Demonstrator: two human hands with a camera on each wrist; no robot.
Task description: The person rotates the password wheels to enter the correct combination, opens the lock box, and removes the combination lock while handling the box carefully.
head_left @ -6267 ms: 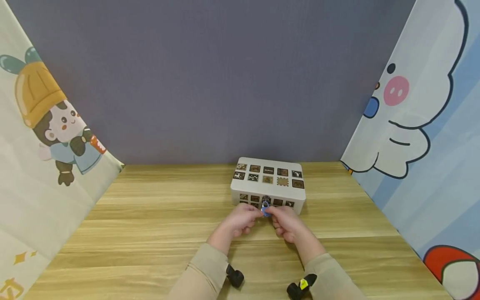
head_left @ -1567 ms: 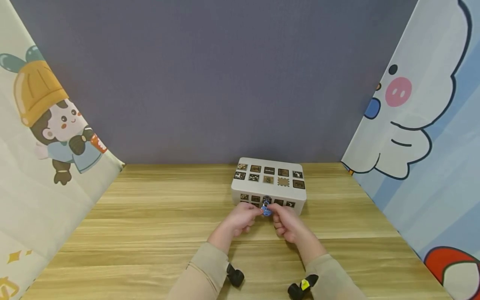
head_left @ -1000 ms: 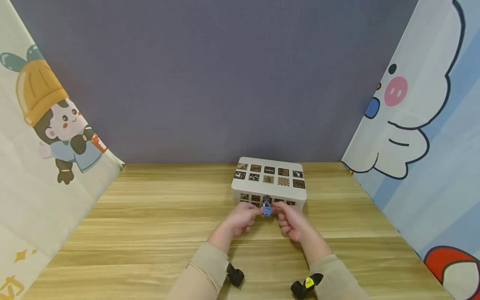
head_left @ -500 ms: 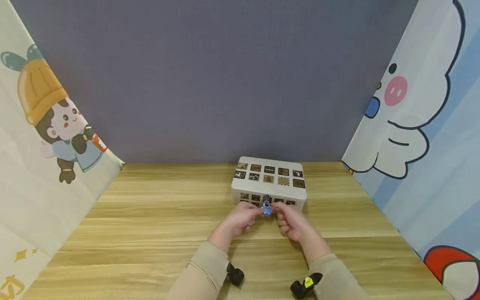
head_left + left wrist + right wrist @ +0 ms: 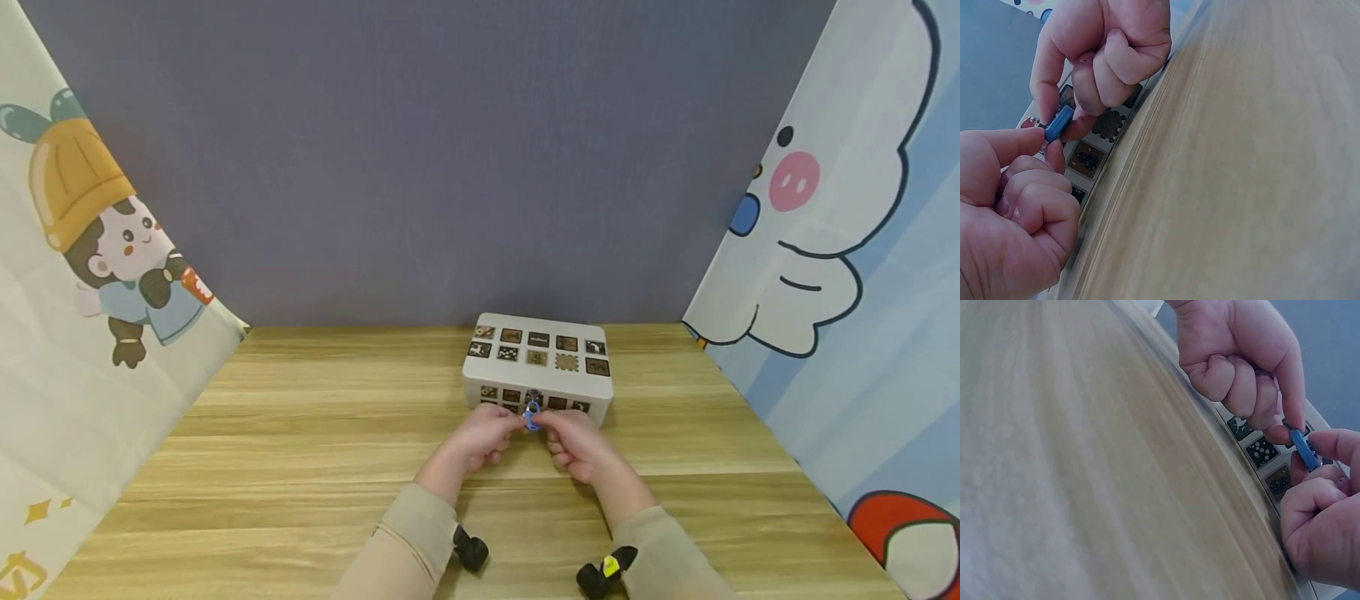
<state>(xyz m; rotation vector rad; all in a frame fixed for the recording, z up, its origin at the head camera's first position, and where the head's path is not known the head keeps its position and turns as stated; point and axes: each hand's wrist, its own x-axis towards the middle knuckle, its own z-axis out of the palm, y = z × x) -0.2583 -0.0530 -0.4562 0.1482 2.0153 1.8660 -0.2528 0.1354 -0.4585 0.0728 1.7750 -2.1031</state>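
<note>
A small blue padlock (image 5: 532, 416) hangs at the metal latch (image 5: 533, 395) on the front of a white box (image 5: 536, 375) with dark stamp-like pictures. My left hand (image 5: 483, 436) pinches the padlock from the left between thumb and index finger, the other fingers curled in. From the right, my right hand (image 5: 576, 444) pinches it too, thumb and index finger at its edge. In the left wrist view the blue body (image 5: 1059, 124) shows edge-on between the fingertips of both hands. The right wrist view shows the same body (image 5: 1302, 449); fingers cover much of it.
The box stands near the back edge of a wooden table (image 5: 337, 433), close to a grey back panel (image 5: 450, 167). Cartoon-printed cloths flank the table on the left (image 5: 45, 375) and right (image 5: 885, 350). A black wrist camera (image 5: 471, 552) sits on the left sleeve.
The padlock faced the head camera half a second ago and is now turned more edge-on. My right hand has shifted slightly left, closer over it. The left hand and box have stayed put.
</note>
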